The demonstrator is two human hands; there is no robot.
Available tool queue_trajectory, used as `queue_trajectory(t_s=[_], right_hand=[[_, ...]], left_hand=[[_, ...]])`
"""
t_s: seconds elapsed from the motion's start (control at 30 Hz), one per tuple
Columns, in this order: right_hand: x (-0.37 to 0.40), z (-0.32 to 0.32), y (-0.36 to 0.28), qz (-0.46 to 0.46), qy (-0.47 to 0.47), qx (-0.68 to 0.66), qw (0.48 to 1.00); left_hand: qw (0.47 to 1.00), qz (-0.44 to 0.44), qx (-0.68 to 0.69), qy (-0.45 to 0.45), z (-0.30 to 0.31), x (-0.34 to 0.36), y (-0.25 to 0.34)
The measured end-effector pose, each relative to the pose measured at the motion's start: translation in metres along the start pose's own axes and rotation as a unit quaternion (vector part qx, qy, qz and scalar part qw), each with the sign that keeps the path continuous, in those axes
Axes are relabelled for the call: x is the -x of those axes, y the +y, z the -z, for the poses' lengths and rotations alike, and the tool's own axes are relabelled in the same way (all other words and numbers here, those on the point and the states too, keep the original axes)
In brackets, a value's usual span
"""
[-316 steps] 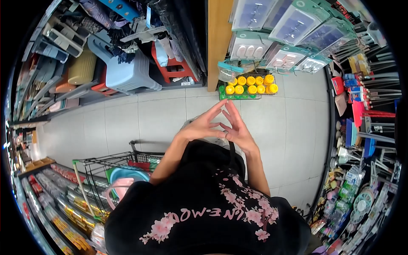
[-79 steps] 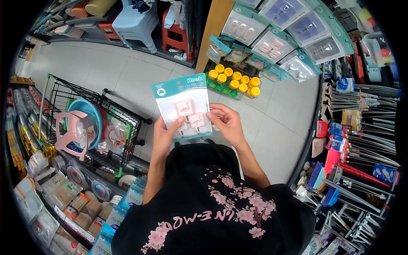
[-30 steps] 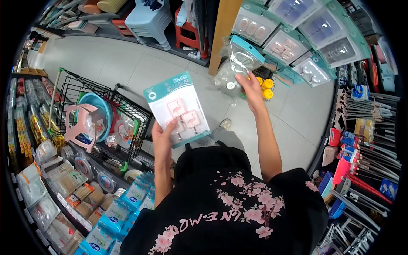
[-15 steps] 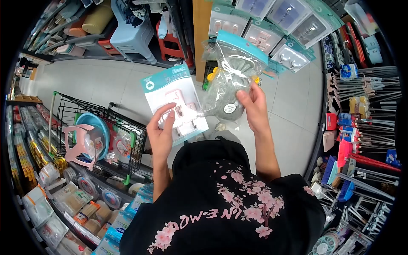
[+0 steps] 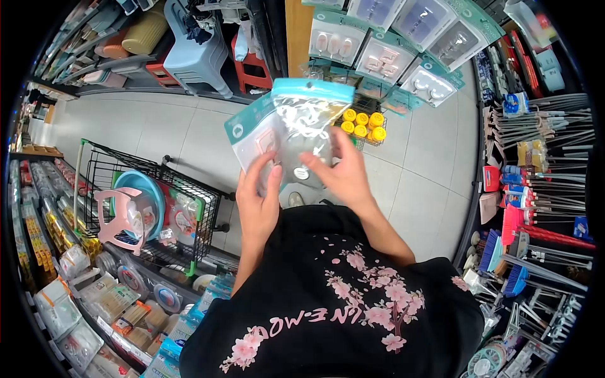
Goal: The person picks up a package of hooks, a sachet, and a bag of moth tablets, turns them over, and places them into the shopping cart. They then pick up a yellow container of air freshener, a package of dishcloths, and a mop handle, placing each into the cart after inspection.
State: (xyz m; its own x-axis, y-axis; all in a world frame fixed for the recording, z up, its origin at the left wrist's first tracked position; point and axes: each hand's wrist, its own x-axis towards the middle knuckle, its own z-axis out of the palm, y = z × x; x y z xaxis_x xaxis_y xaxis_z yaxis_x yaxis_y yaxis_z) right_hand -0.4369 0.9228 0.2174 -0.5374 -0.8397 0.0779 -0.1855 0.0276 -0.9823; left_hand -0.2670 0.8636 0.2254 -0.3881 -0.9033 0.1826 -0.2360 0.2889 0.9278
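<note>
My left hand [image 5: 259,195] has its fingers closed on the lower part of a flat packet of pink hooks [image 5: 252,135] with a teal header. In front of that packet, partly covering it, is a clear plastic bag [image 5: 309,116] with a teal top strip and a round white label; glare and blur hide much of the grey cloth item in it. My right hand [image 5: 345,176] grips this bag by its right side, thumb across the front. The two packages overlap before my chest.
On the left stands a wire shopping cart [image 5: 205,220] holding a blue basin [image 5: 157,195] and a pink plastic stool [image 5: 106,220]. Hanging hook packs [image 5: 384,60] and a basket of yellow-capped containers [image 5: 362,126] are ahead. Brushes and long handles [image 5: 554,189] line the right shelf.
My right hand has brought the bag left and lower, over the hook packet. My left hand has shifted slightly right. The yellow-capped containers behind now show more fully.
</note>
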Motion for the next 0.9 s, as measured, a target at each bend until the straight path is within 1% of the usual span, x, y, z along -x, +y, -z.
queue_trajectory(t_s=[0.03,0.07,0.1,0.17,0.2,0.23,0.3,0.33,0.4,0.43,0.47,0.5,0.57,0.6,0.63,0.7,0.73,0.77,0.83,0.87,0.9], right_hand=[[0.003,-0.007,0.006,-0.007,-0.004,0.056,0.998],[0.003,-0.013,0.012,0.025,-0.011,0.056,0.998],[0.002,-0.019,0.013,0.027,-0.013,0.056,0.998],[0.008,-0.027,0.014,-0.008,-0.027,0.038,0.999],[0.009,-0.029,0.009,0.003,-0.035,0.067,0.997],[0.011,-0.029,0.004,0.003,-0.037,0.067,0.997],[0.014,-0.031,-0.005,0.016,-0.081,0.019,0.996],[0.016,-0.032,-0.006,0.016,-0.082,0.018,0.996],[0.021,-0.032,-0.007,-0.007,-0.123,-0.041,0.992],[0.024,-0.032,-0.010,-0.007,-0.124,-0.041,0.991],[0.027,-0.032,-0.017,-0.006,-0.131,-0.074,0.989],[0.029,-0.031,-0.024,-0.005,-0.138,-0.108,0.985],[0.035,-0.031,-0.034,-0.009,-0.143,-0.128,0.981],[0.038,-0.031,-0.037,-0.014,-0.147,-0.149,0.978],[0.040,-0.032,-0.038,-0.018,-0.155,-0.153,0.976],[0.044,-0.033,-0.040,0.039,-0.147,-0.191,0.970],[0.045,-0.033,-0.047,0.054,-0.150,-0.180,0.971],[0.047,-0.031,-0.049,0.052,-0.157,-0.184,0.969],[0.050,-0.027,-0.051,0.075,-0.133,-0.177,0.972],[0.052,-0.024,-0.051,0.075,-0.116,-0.188,0.972],[0.052,-0.025,-0.051,0.075,-0.117,-0.189,0.972]], left_hand=[[1.000,0.018,-0.002,0.001,0.001,0.004,-0.006],[0.999,0.036,-0.005,0.004,0.002,0.007,-0.011],[0.999,0.036,-0.006,0.007,0.004,0.008,-0.015],[0.999,0.033,-0.019,0.004,0.006,0.014,-0.021],[0.999,0.034,-0.019,0.006,0.007,0.016,-0.024],[0.999,0.032,-0.023,0.009,0.008,0.018,-0.027],[0.999,0.029,-0.028,0.013,0.011,0.021,-0.034],[1.000,0.024,-0.006,0.017,0.013,0.022,-0.040],[0.999,0.019,0.015,0.022,0.017,0.022,-0.050],[0.997,0.028,0.075,0.008,0.020,0.021,-0.055],[0.990,0.036,0.135,-0.006,0.022,0.020,-0.058],[0.990,0.037,0.135,-0.004,0.025,0.020,-0.058],[0.957,0.092,0.269,-0.063,0.033,0.021,-0.055],[0.946,0.095,0.303,-0.069,0.034,0.022,-0.057],[0.947,0.100,0.299,-0.061,0.035,0.022,-0.054],[0.889,0.188,0.417,-0.028,0.034,0.019,-0.037],[0.877,0.205,0.433,-0.018,0.035,0.017,-0.021],[0.878,0.206,0.431,-0.010,0.036,0.016,-0.013],[0.871,0.195,0.450,-0.022,0.036,0.012,-0.004],[0.860,0.206,0.466,-0.029,0.036,0.009,-0.003],[0.860,0.206,0.466,-0.027,0.036,0.005,0.003]])
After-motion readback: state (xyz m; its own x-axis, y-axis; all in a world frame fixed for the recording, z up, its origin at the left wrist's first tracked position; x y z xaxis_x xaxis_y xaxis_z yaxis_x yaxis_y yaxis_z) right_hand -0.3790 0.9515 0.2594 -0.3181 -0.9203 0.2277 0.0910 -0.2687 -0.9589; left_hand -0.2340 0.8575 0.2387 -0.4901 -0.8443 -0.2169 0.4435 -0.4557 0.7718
